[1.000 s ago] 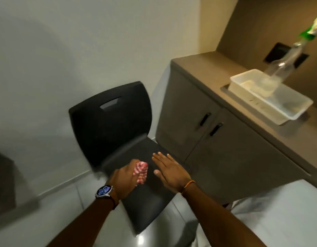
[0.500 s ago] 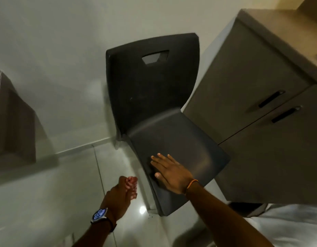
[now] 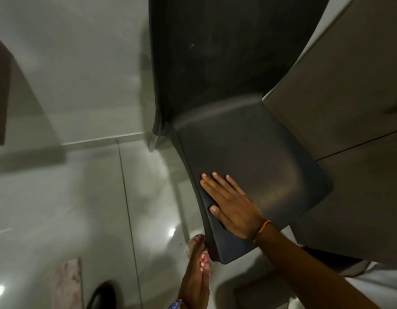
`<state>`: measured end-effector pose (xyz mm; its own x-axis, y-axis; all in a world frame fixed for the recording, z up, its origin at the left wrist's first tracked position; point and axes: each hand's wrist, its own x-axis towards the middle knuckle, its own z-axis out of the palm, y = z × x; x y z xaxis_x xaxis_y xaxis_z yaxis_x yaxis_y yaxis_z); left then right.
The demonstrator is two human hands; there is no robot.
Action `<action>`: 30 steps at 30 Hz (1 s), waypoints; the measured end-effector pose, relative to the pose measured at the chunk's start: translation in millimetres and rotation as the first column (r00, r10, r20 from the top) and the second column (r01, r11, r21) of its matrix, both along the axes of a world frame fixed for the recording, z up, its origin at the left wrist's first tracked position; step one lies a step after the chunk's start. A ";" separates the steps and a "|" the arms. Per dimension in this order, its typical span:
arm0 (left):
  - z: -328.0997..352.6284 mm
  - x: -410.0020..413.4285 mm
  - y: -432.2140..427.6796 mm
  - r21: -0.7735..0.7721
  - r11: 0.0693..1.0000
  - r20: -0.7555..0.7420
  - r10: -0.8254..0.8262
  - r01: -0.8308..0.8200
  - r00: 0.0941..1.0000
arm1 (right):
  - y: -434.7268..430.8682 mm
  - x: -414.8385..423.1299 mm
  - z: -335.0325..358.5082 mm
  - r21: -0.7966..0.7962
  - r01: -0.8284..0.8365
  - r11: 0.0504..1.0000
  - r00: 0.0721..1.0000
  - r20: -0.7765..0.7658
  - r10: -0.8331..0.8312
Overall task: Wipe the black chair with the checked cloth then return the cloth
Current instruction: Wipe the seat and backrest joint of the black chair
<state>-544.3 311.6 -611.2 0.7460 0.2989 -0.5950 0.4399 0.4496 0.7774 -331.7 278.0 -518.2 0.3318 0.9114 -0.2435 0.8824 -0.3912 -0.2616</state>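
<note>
The left hand (image 3: 196,275) is clutching the bunched checked cloth (image 3: 204,260) at the near-left corner of the black chair (image 3: 249,152); the right hand (image 3: 232,204) is lying flat, fingers spread, on the seat. The cloth is looking soft and light, best kept wadded. Most of it is hiding inside the fist; the chair's legs are hard to make out.

The chair (image 3: 249,130) stands on the tiled floor (image 3: 92,208), its back against the wall (image 3: 70,63), the cabinet (image 3: 349,108) just beside it on the right. The right hand (image 3: 233,208) lies flat on the seat's front left part. The left hand (image 3: 196,277), bunching the cloth (image 3: 204,260), sits below the seat's front left corner.
</note>
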 end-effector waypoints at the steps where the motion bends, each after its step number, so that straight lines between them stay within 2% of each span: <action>1: -8.3 4.1 -6.2 -0.021 0.999 -0.030 0.044 -0.045 0.999 | -0.2 -0.4 -1.9 0.004 0.002 1.000 1.000 0.002 -0.002; 2: -23.3 0.8 -11.8 0.000 0.997 -0.047 0.080 -0.080 0.996 | -0.1 -0.9 -3.1 0.008 0.003 1.000 1.000 0.001 -0.003; 3: -26.2 -1.0 -10.6 -0.062 0.991 -0.011 0.116 -0.116 0.993 | 0.4 -1.2 -4.0 0.014 0.003 1.000 1.000 0.001 -0.003; 5: -37.4 -7.4 -9.3 -0.011 0.999 0.067 0.048 -0.047 0.997 | 0.5 -1.1 -3.8 0.028 0.016 0.999 1.000 -0.001 -0.016; 7: -59.4 -8.1 -3.0 0.087 0.996 0.081 -0.012 0.005 0.997 | -0.6 -1.8 -6.8 0.055 0.020 0.998 1.000 -0.005 -0.020; 10: -108.5 -1.5 5.9 0.019 0.999 0.057 -0.039 0.038 0.998 | -4.7 0.2 -13.9 0.105 0.008 0.994 1.000 0.012 -0.010; 14: -141.0 11.8 -6.3 -0.104 0.962 -0.118 0.240 -0.252 0.964 | -5.7 1.0 -19.1 0.125 0.007 0.992 1.000 0.022 -0.010; 17: -104.2 13.5 -15.9 -0.189 0.911 -0.150 0.341 -0.366 0.928 | -3.8 -0.5 -14.7 0.112 0.017 0.994 1.000 0.012 -0.019; 20: -52.6 23.2 -18.1 -0.211 0.881 -0.175 0.391 -0.423 0.903 | -3.0 -2.0 -11.7 0.104 0.024 0.994 1.000 0.015 -0.026; 21: -32.1 20.0 -19.4 -0.247 0.856 -0.163 0.424 -0.453 0.891 | -2.7 -2.7 -11.5 0.100 0.024 0.995 1.000 0.017 -0.026; 22: -21.2 17.2 -25.3 -0.295 0.821 -0.091 0.485 -0.489 0.870 | -2.5 -3.1 -11.1 0.098 0.026 0.995 0.999 0.017 -0.028; 24: -10.8 12.9 -38.1 -0.364 0.825 -0.001 0.464 -0.433 0.886 | -2.5 -3.3 -10.6 0.095 0.032 0.995 0.999 0.014 -0.034; 26: 2.3 17.0 -29.0 -0.401 0.808 -0.086 0.435 -0.431 0.896 | -2.3 -3.8 -10.1 0.092 0.029 0.995 0.999 0.013 -0.031; 28: -13.2 26.7 -21.5 -0.371 0.767 -0.221 0.475 -0.524 0.852 | -1.8 -3.4 -11.3 0.093 0.032 0.995 0.999 0.015 -0.033; 30: -26.6 31.4 -11.7 -0.331 0.779 -0.247 0.473 -0.532 0.846 | -2.7 -3.5 -12.4 0.103 0.035 0.994 0.999 0.011 -0.037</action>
